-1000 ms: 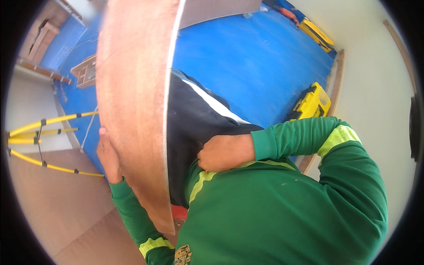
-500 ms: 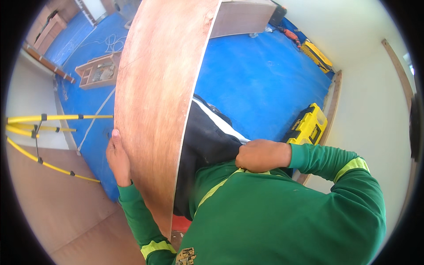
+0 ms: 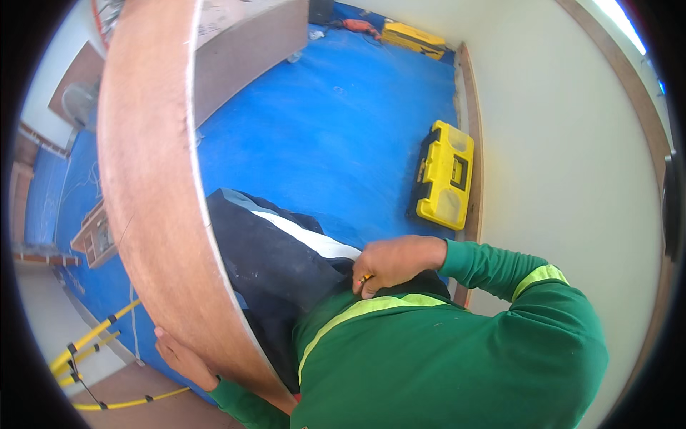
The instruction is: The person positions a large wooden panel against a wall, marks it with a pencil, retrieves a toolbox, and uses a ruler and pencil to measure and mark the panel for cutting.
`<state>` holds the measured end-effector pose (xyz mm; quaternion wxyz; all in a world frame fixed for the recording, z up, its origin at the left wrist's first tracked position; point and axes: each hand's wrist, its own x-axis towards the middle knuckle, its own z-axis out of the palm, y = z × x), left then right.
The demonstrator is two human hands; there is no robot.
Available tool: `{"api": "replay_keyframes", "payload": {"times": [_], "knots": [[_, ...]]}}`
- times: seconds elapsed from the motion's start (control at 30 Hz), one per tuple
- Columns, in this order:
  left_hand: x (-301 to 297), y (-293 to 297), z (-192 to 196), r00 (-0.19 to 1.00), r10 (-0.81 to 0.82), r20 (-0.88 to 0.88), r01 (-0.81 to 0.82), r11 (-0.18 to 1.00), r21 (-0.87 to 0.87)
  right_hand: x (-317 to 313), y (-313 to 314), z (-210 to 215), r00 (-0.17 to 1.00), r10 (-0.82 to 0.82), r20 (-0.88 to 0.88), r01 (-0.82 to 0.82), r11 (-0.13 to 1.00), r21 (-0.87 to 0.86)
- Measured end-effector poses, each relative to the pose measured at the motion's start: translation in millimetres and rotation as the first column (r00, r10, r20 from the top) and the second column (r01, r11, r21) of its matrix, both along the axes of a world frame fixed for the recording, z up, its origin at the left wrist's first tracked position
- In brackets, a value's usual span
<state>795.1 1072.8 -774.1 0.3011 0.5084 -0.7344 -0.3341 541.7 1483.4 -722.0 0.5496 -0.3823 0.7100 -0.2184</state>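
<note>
A long reddish-brown plywood board [image 3: 161, 186] with a pale edge stands on the left, running from the top of the view down beside my legs. My left hand [image 3: 184, 360] grips its left edge near the lower end, part of the fingers hidden behind it. At my waist, by the hem of my green top, my right hand [image 3: 393, 266] is closed on a small orange-and-black thing [image 3: 364, 279]. Only a bit of it shows between the fingers, so its kind cannot be told. Dark trousers with a white stripe [image 3: 307, 234] lie under the hand.
Blue sheeting [image 3: 321, 136] covers the floor. A yellow toolbox [image 3: 446, 175] rests by the right wall, with a yellow case [image 3: 414, 39] farther back. A wooden cabinet [image 3: 250, 53] stands beyond the board. Yellow poles [image 3: 93, 336] and a wooden tray [image 3: 96, 232] are at left.
My view has turned right, so the board and toolbox appear farther left. The right hand has shifted at the waist, and an orange-and-black bit now shows in it. The left hand stays on the board.
</note>
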Motion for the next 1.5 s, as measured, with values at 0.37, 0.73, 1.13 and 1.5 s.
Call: {"api": "replay_keyframes", "payload": {"times": [0.37, 0.73, 1.13, 1.5], "knots": [[6.5, -39.7, -1.6, 0.993, -0.054, 0.1, 0.051, 0.998, 0.033, -123.1, 278.9, -176.6, 0.065, -0.639, -0.767, 0.967, 0.231, -0.11], [11.3, -65.4, 17.1, 0.963, -0.157, 0.217, 0.123, 0.979, 0.161, -135.3, 355.1, -262.3, -0.079, -0.536, -0.84, 0.996, -0.082, -0.041], [50.8, -36.0, 54.3, 0.925, -0.111, 0.363, 0.176, 0.972, -0.153, -145.4, 376.8, -253.3, -0.206, -0.873, -0.442, 0.978, -0.168, -0.123], [59.0, -74.8, 3.9, 0.964, -0.245, 0.103, 0.23, 0.963, 0.141, -117.7, 400.8, -282.5, -0.577, -0.75, -0.325, 0.803, -0.593, -0.059]]}}
